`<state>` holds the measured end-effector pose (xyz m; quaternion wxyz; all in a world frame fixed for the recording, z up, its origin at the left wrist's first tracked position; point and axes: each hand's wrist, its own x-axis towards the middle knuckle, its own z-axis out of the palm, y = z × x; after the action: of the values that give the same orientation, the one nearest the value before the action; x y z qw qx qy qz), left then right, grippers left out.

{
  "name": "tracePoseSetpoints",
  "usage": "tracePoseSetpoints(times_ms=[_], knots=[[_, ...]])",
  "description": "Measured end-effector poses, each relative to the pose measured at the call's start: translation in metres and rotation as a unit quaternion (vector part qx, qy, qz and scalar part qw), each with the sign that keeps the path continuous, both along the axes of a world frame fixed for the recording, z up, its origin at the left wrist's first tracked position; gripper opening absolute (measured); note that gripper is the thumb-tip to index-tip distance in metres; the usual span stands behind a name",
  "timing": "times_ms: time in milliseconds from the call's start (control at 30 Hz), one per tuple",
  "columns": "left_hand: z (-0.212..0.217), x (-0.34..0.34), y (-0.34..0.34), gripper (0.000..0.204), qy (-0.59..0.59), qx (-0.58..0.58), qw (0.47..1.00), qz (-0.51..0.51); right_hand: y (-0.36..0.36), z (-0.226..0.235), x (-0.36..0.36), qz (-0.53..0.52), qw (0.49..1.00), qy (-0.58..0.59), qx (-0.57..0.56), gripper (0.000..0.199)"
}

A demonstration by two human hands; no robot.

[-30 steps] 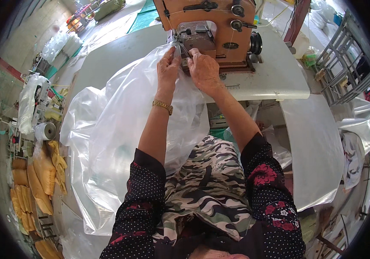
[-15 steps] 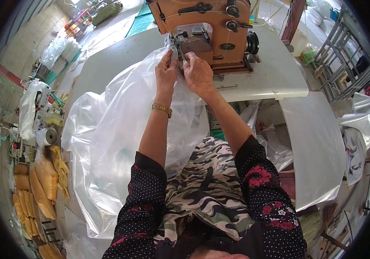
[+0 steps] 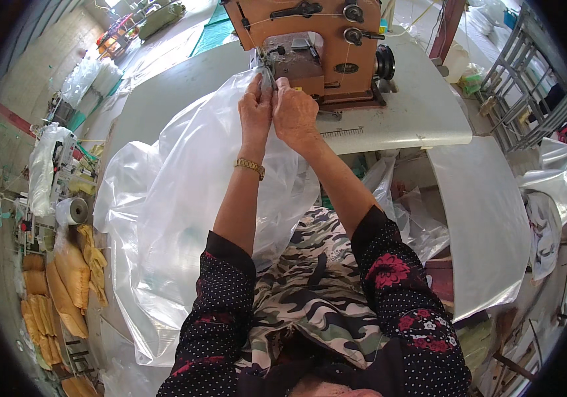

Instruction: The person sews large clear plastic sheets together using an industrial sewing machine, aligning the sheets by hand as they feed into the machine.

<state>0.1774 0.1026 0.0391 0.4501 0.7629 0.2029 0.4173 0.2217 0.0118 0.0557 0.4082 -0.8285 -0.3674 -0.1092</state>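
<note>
A large clear plastic sheet (image 3: 171, 218) spreads from my lap over the grey table (image 3: 402, 122). My left hand (image 3: 255, 112), with a gold watch on its wrist, pinches the sheet's upper edge. My right hand (image 3: 294, 114) grips the same edge right beside it. Both hands hold the plastic against the needle area of an orange-brown sewing machine (image 3: 320, 46) that stands on the table in front of me.
More clear plastic (image 3: 488, 212) hangs off the table's right side. On the left floor lie yellow sacks (image 3: 65, 284), a white roll (image 3: 70, 210) and a covered machine (image 3: 45, 165). A metal rack (image 3: 528, 79) stands at the far right.
Both hands have stayed together at the machine's needle, gripping the plastic edge. The view has shifted slightly, so the machine and hands sit higher in the picture.
</note>
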Motion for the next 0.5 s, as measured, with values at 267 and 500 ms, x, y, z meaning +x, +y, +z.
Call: tracePoseSetpoints(times_ms=[267,500], knots=[[-0.006,0.004,0.007,0.037,0.005,0.066,0.997,0.036,-0.004,0.019,0.019,0.072,0.978,-0.18,-0.077,0.015],[-0.004,0.004,0.007,0.035,-0.001,0.037,0.999,0.025,-0.032,0.006,0.03,0.077,0.985,-0.134,-0.073,0.027]])
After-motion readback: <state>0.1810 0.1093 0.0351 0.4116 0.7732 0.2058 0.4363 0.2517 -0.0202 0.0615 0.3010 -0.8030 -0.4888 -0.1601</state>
